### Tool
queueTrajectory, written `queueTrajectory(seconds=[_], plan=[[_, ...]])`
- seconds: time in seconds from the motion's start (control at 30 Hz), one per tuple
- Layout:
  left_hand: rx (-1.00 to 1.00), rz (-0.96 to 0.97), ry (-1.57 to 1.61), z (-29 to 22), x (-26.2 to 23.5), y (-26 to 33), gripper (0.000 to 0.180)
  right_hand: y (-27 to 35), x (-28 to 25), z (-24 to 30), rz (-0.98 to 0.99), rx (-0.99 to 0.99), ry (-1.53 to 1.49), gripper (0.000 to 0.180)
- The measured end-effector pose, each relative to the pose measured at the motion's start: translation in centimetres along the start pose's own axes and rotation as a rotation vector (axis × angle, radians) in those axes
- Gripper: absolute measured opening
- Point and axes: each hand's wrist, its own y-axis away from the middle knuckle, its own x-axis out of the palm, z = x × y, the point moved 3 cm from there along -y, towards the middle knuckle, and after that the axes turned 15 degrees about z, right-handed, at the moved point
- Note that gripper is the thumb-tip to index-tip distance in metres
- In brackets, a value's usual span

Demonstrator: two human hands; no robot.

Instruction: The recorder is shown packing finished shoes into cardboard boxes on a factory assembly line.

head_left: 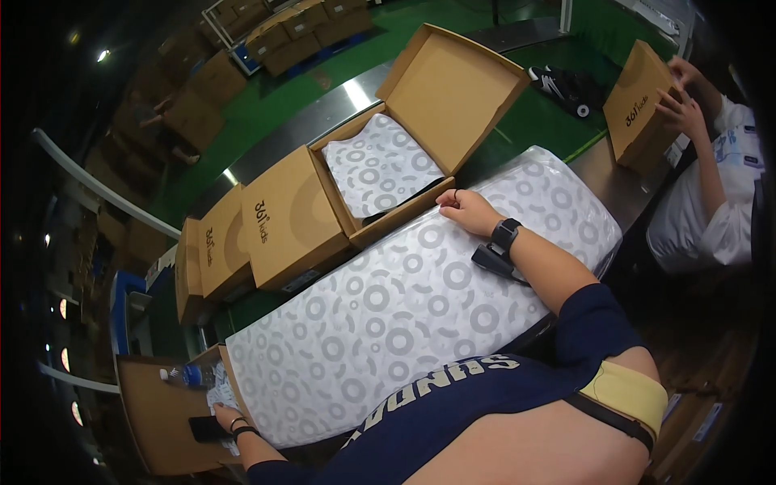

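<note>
Both hands (left hand (229, 418), right hand (467, 210)) rest on patterned paper (404, 307).

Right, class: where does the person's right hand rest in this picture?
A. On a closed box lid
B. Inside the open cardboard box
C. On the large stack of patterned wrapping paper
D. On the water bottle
C: the right hand lies flat on the far edge of the stack of patterned paper, just short of the open cardboard box.

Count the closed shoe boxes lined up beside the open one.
3: one against the open box, one left of it, one at the far end, mostly hidden; more may sit behind.
</note>
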Motion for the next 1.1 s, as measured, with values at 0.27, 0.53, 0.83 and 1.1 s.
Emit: queueTrajectory(seconds=[0.27,0.53,0.83,1.1], plan=[[0.559,-0.136,0.502,-5.6,-4.2,-7.6,0.023,-1.1,-4.9,0.6,-0.221,0.058,0.459,0.020],[1.154,0.615,0.307,-44.7,2.0,12.7,0.048,-6.0,-7.5,0.1,-0.630,-0.133,-0.254,0.030],[0.996,0.949,1.278,-52.6,6.3,23.0,0.065,-3.2,-4.9,3.7,-0.170,-0.119,0.819,0.075],[1.238,0.319,0.756,-49.4,5.3,18.7,0.055,-4.5,-2.2,5.4,0.169,-0.076,1.219,0.089]])
